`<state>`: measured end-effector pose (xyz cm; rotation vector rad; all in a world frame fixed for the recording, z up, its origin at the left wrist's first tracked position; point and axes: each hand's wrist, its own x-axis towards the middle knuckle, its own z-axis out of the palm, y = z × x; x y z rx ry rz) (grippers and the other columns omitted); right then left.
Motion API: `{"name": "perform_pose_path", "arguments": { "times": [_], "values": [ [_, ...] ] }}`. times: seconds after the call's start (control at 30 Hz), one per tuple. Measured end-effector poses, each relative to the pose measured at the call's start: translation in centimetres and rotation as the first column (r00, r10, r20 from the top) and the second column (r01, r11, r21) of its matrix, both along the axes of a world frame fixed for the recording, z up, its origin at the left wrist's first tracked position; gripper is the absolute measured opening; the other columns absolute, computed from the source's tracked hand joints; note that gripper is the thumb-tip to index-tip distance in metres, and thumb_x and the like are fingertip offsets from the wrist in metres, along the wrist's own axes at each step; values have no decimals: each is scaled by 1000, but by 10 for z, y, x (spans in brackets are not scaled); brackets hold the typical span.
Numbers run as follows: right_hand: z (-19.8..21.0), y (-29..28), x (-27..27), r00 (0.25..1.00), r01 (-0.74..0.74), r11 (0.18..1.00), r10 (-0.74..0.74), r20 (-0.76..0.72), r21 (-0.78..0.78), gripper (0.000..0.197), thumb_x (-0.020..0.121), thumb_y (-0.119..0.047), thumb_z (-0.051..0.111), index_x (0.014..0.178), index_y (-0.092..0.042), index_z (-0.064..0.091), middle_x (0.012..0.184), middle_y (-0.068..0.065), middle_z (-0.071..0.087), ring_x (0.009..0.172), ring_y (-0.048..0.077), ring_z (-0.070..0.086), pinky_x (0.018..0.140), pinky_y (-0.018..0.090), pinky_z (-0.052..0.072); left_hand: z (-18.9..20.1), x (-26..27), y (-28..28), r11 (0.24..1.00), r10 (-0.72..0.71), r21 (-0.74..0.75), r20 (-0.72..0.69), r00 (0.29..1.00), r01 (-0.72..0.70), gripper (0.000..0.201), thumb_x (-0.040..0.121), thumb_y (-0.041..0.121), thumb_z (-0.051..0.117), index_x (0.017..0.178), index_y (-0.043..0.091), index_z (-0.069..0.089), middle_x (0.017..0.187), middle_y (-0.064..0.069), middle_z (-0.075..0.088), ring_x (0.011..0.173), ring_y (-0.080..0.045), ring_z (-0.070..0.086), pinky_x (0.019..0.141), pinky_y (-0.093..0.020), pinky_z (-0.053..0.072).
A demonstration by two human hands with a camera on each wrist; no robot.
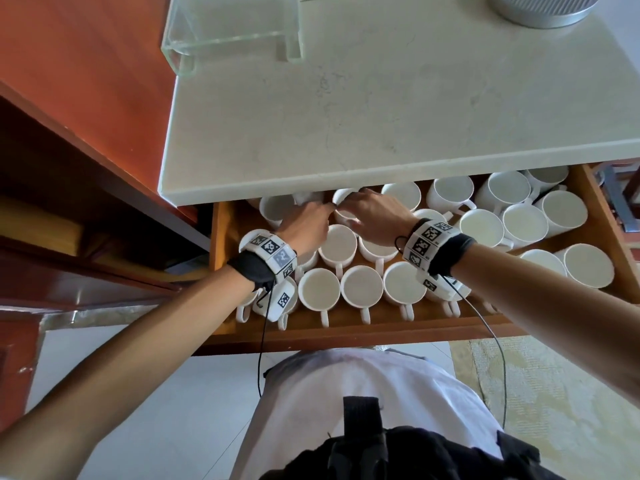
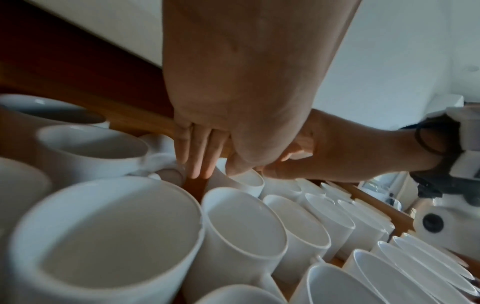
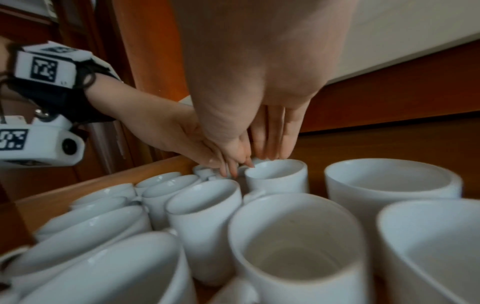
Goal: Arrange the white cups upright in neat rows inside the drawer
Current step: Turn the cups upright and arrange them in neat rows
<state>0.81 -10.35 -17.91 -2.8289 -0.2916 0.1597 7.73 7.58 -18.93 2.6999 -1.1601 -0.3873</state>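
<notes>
Deep in the open wooden drawer [image 1: 604,216], under the lip of the pale stone desk [image 1: 381,109], one small white ceramic cup [image 3: 276,176] in the back row is being worked on. It is met from both sides: the left hand [image 1: 306,225] is laid against its left flank with fingers [image 2: 198,156] straight, and the right hand [image 1: 375,211] is spread over its rim, fingertips [image 3: 270,148] resting on the far edge. Neither hand is curled round the cup; both are flat and pressing.

The two front rows of white cups [image 1: 362,287] stand upright, handles toward the drawer front. Cups at the right end [image 1: 526,225] are seen leaning and crowded, not yet squared up.

The step in hand looks like nudging this back cup into line. Next, a gentle push is probably called for, with neighbours kept from tipping, and then the leaning cups at the right would need righting.
</notes>
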Motion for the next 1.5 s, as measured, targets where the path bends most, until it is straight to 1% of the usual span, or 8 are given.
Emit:
{"name": "perform_pose_path", "arguments": {
  "times": [0.1, 0.2, 0.4, 0.67, 0.87, 1.0, 1.13, 1.5],
  "values": [
    [-7, 23, 15, 998, -34, 999, 35, -60, 29, 51, 96, -22, 55, 146, -23, 47, 143, 6, 54, 127, 33, 52, 95, 48, 50, 7, 9, 30, 996, 62, 65, 58, 996, -66, 37, 97, 5, 52, 132, 10, 63, 128, -13, 67, 117, -33, 63, 90, -41, 50],
    [-13, 47, 38, 986, 69, 997, -62, -157, 40, 53, 100, -27, 50, 151, -17, 37, 153, 12, 43, 138, 36, 42, 109, 47, 39, 11, 18, 61, 984, 105, 132, 121, 987, -121, 21, 100, 14, 49, 117, 11, 61, 128, -9, 64, 118, -33, 60, 80, -39, 42],
    [-33, 86, 71, 969, 127, 987, -145, -199, -98, 61, 103, -44, 37, 157, -20, 23, 164, 8, 28, 149, 34, 27, 120, 50, 20, 13, 27, 89, 964, 124, 231, 51, 991, -133, 28, 105, 19, 36, 112, 9, 62, 130, -11, 64, 124, -32, 57, 98, -46, 43],
    [-21, 110, 83, 989, 71, 989, -87, -120, -132, 49, 105, -41, 38, 147, -18, 48, 153, 15, 45, 141, 38, 38, 114, 54, 31, -1, 33, 95, 966, 111, 238, -20, 994, -103, 46, 109, 27, 34, 153, 16, 45, 159, -1, 44, 148, -23, 38, 117, -46, 32],
    [-35, 108, 92, 939, 286, 953, -299, -169, -97, 56, 105, -53, 28, 148, -22, 47, 154, 9, 45, 142, 35, 38, 116, 52, 26, -5, 42, 97, 954, 34, 297, 6, 999, -34, 40, 109, 29, 35, 136, 15, 60, 140, -4, 60, 136, -24, 47, 111, -45, 34],
    [-38, 112, 89, 944, 258, 959, -275, -180, -115, 57, 105, -52, 24, 152, -23, 40, 159, 10, 38, 147, 36, 30, 119, 55, 19, -3, 47, 103, 952, -7, 305, 72, 997, -15, 32, 107, 28, 37, 106, 15, 66, 117, -6, 68, 118, -28, 58, 99, -43, 36],
    [-44, 110, 76, 949, 211, 969, -234, -213, -125, 61, 105, -53, 22, 159, -26, 19, 167, 9, 18, 151, 38, 17, 122, 53, 12, -2, 49, 108, 941, -22, 339, 77, 997, -5, 26, 106, 26, 37, 89, 23, 55, 108, -5, 68, 111, -28, 58, 105, -48, 35],
    [-28, 111, 44, 912, 91, 976, -162, -377, -200, 82, 99, -71, 16, 162, -22, -1, 167, 11, -17, 155, 34, -7, 123, 56, -6, 6, 36, 72, 977, 119, 168, 91, 989, -133, 18, 103, 20, 47, 116, 14, 60, 126, -5, 63, 115, -30, 62, 99, -44, 46]
  ]
}}
